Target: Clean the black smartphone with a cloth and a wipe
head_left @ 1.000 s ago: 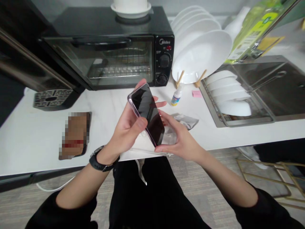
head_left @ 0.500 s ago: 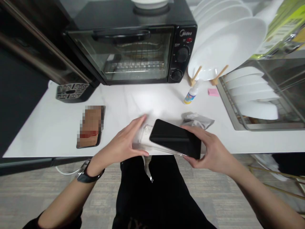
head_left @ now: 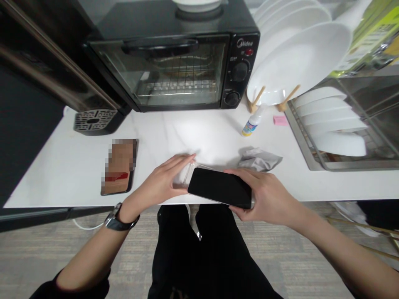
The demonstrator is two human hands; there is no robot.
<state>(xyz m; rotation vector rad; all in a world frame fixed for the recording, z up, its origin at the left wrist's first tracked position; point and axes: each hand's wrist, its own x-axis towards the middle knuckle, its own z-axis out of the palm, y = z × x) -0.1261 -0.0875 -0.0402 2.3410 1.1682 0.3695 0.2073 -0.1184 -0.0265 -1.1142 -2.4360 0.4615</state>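
The left hand (head_left: pixel 160 178), thumb and fingers parted, curves round a clear case (head_left: pixel 184 176), its grip unclear. Over the case, a flat black phone (head_left: pixel 220 187) slants screen-up by the tabletop's (head_left: pixel 79 178) front edge, clasped by the right hand (head_left: pixel 264 195). Around: second phone (head_left: pixel 120 166), black oven (head_left: pixel 168 66), bottle (head_left: pixel 250 126), crumpled grey wrapper (head_left: pixel 261 160).

head cam faces fwd/down, nr counter (head_left: pixel 174 133); edges prob. warped

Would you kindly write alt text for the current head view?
The right hand holds a dark-screened phone over a clear case on a white counter, the left hand at the case's end. A toaster oven stands behind.
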